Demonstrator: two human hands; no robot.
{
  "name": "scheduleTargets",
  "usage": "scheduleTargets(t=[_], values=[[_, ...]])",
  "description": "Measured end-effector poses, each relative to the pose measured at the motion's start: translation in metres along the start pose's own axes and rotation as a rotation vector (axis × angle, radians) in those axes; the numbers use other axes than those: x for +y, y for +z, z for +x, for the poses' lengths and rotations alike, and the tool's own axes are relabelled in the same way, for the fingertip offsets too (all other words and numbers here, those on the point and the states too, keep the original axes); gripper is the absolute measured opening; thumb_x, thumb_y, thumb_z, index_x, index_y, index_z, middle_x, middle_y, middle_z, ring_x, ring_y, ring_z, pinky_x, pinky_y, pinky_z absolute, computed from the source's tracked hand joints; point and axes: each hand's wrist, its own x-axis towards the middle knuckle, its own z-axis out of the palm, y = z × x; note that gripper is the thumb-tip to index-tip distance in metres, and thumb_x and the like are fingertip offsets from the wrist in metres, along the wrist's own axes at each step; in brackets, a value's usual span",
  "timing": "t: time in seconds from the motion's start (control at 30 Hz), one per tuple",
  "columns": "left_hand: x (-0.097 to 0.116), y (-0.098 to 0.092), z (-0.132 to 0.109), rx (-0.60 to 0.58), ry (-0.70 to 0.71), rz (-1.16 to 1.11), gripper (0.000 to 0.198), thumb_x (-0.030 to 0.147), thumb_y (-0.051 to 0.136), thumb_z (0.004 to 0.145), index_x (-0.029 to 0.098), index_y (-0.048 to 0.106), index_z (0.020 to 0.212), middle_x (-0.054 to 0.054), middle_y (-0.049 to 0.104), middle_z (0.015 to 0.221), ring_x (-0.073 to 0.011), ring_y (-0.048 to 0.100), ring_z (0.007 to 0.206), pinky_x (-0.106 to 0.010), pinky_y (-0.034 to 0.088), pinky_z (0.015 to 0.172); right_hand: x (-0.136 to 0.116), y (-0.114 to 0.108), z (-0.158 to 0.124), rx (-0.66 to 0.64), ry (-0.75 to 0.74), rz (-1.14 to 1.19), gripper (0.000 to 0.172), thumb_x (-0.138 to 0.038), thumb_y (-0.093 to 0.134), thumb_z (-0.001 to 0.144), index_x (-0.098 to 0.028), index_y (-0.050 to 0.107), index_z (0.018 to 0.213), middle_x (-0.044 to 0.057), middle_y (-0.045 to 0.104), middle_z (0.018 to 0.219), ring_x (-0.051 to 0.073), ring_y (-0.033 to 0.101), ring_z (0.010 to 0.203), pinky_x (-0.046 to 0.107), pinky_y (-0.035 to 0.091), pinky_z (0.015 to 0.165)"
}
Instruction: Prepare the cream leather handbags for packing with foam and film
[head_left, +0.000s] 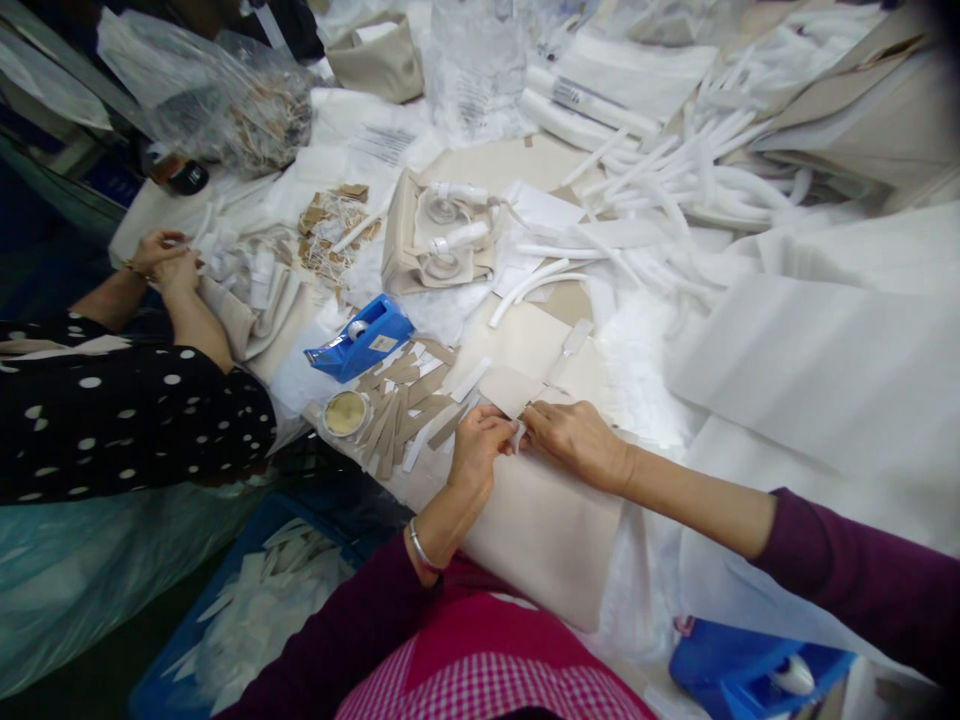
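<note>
My left hand, with a metal bangle on the wrist, and my right hand meet at a beige square patch, their fingers pinching its lower edge and right corner. A small white scrap shows between my hands. Under my wrists lies a large beige fabric panel. Left of my left hand are several tan strips, and a blue tape dispenser sits beyond them. A small round tin is close by.
A co-worker's hands and polka-dot sleeve are at the left. Bundled white tubes fill the far right. A clear bag of scraps lies at the back. Below are a blue crate and a second blue dispenser.
</note>
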Motion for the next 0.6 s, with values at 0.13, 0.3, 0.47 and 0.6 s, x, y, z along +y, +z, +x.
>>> scheduleTargets(t=[0.13,0.3,0.47,0.6], values=[[0.002,-0.002,0.004,-0.013,0.027,0.043,0.023,0.018,0.066,0.061,0.016,0.05,0.077,0.006,0.054,0.05,-0.008,0.048,0.044,-0.022,0.034,0.047,0.004,0.011,0.001,0.117,0.086,0.111,0.019,-0.031,0.047,0.093,-0.016,0.054,0.085,0.004,0.062,0.08,0.014,0.056,0.068,0.027,0.028,0.056],[0.002,-0.005,0.007,-0.037,0.076,0.117,0.021,0.017,0.066,0.061,0.017,0.05,0.075,0.007,0.053,0.05,-0.0065,0.046,0.042,-0.021,0.032,0.045,0.003,0.014,0.001,0.126,-0.01,0.009,0.022,-0.029,0.041,0.096,-0.014,0.055,0.087,0.006,0.061,0.082,0.015,0.055,0.068,0.029,0.025,0.055],[0.006,-0.005,0.009,-0.067,0.086,0.163,0.023,0.019,0.066,0.062,0.018,0.048,0.076,0.007,0.054,0.049,-0.0068,0.046,0.041,-0.02,0.032,0.043,0.006,0.007,0.005,0.08,-0.07,-0.014,0.024,-0.031,0.04,0.097,-0.014,0.055,0.089,0.006,0.061,0.084,0.014,0.053,0.064,0.029,0.023,0.052],[0.01,-0.006,0.009,-0.071,0.06,0.193,0.023,0.018,0.063,0.062,0.019,0.045,0.075,0.006,0.054,0.047,-0.0083,0.049,0.041,-0.019,0.031,0.042,0.009,0.008,0.011,0.047,-0.053,-0.002,0.024,-0.032,0.042,0.096,-0.014,0.055,0.089,0.006,0.061,0.086,0.013,0.052,0.064,0.028,0.023,0.052]])
